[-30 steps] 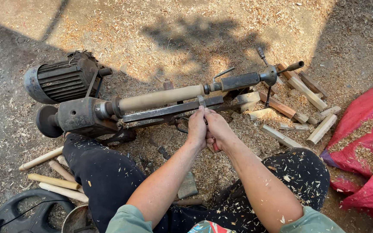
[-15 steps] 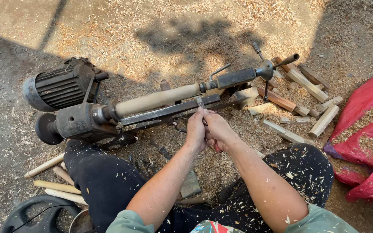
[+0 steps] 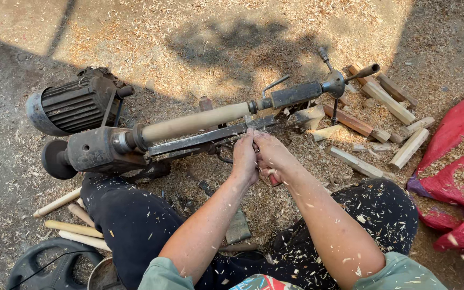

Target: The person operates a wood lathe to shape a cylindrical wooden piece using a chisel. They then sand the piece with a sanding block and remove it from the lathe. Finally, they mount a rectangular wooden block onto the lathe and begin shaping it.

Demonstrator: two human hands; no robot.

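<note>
A small ground-level wood lathe (image 3: 103,147) holds a pale round wooden rod (image 3: 194,121) between its headstock and the tailstock (image 3: 296,94). A flat metal tool rest bar (image 3: 210,135) runs just below the rod. My left hand (image 3: 244,156) and my right hand (image 3: 269,156) are closed together on a turning chisel; its reddish handle end (image 3: 273,180) shows under my right hand. The blade tip rests on the bar near the rod's right end, mostly hidden by my fingers.
A grey electric motor (image 3: 68,104) sits behind the headstock. Rough wooden blocks (image 3: 382,102) lie at right, finished pale sticks (image 3: 73,228) at lower left. Red sacks (image 3: 457,161) fill the right edge. Shavings cover the ground; my dark-trousered legs flank the lathe.
Both hands have stayed clasped on the chisel at the tool rest. The view has shifted slightly; nothing else has visibly moved.
</note>
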